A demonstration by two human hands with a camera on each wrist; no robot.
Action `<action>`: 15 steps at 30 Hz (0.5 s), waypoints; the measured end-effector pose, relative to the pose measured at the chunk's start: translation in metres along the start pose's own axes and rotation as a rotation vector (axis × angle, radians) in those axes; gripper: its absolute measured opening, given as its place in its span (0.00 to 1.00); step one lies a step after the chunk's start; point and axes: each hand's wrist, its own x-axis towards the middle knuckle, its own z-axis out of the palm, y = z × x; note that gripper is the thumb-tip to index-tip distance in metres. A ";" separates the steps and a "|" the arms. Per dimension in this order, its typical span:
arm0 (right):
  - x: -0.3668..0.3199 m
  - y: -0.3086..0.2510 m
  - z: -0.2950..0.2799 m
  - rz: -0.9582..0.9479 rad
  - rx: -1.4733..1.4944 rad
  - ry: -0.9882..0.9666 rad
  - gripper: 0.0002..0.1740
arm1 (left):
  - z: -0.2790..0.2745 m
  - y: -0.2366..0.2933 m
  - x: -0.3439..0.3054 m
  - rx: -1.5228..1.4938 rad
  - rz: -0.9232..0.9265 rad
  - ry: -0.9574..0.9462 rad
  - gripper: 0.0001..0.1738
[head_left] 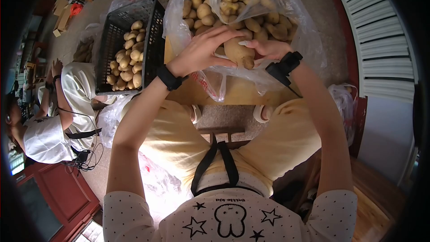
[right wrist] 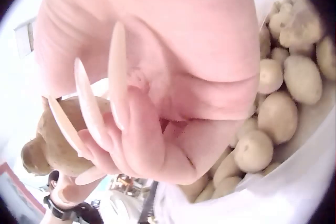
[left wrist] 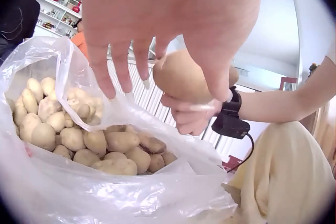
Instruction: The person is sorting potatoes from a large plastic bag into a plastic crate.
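Observation:
A large tan potato (head_left: 238, 53) with a knobbly end is held between both hands, above an open plastic bag (head_left: 313, 45) of potatoes. My left hand (head_left: 199, 51) reaches round it from the left, thumb at its near side and forefinger at its far side. In the left wrist view, the other left fingers (left wrist: 121, 66) are spread beside the potato. My right hand (head_left: 271, 49) holds it from the right, thumb on top. The right wrist view shows curled fingers with long pale nails (right wrist: 118, 71), overlapping the potato (right wrist: 65, 134). Both wrists wear black bands.
The bag lies on a wooden board or low table (head_left: 179, 93) before my knees. A black crate (head_left: 102, 49) with potatoes stands to the left. Another person (head_left: 49, 136) sits beyond it. White slatted panels (head_left: 376, 27) line the right side.

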 end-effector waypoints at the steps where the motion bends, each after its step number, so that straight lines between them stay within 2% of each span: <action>1: 0.006 0.005 -0.003 -0.025 0.061 -0.104 0.30 | 0.001 0.002 -0.001 -0.002 0.001 -0.001 0.40; 2: 0.010 0.010 -0.007 -0.050 0.122 -0.208 0.32 | 0.001 0.004 -0.004 0.036 -0.003 0.059 0.38; 6: -0.001 -0.011 0.005 -0.092 0.159 -0.122 0.37 | -0.008 0.002 -0.005 0.172 0.041 0.220 0.32; 7: -0.014 -0.026 0.006 -0.041 0.163 -0.175 0.37 | -0.008 -0.003 -0.007 0.174 0.040 0.220 0.32; 9: -0.010 -0.022 0.010 -0.012 0.183 -0.053 0.38 | -0.013 -0.013 -0.010 -0.232 -0.200 0.158 0.29; 10: -0.008 -0.020 0.009 -0.016 0.180 -0.060 0.38 | -0.020 -0.015 -0.012 -0.225 -0.205 0.161 0.29; 12: -0.007 -0.017 0.003 -0.023 0.010 0.126 0.36 | -0.035 -0.021 -0.016 -0.513 -0.613 0.118 0.29; 13: -0.012 -0.023 0.002 -0.019 -0.154 0.226 0.31 | -0.047 -0.034 -0.016 -0.435 -0.684 0.030 0.35; 15: -0.010 -0.012 -0.008 -0.027 -0.173 0.231 0.29 | -0.048 -0.049 -0.027 -0.610 -0.760 0.202 0.39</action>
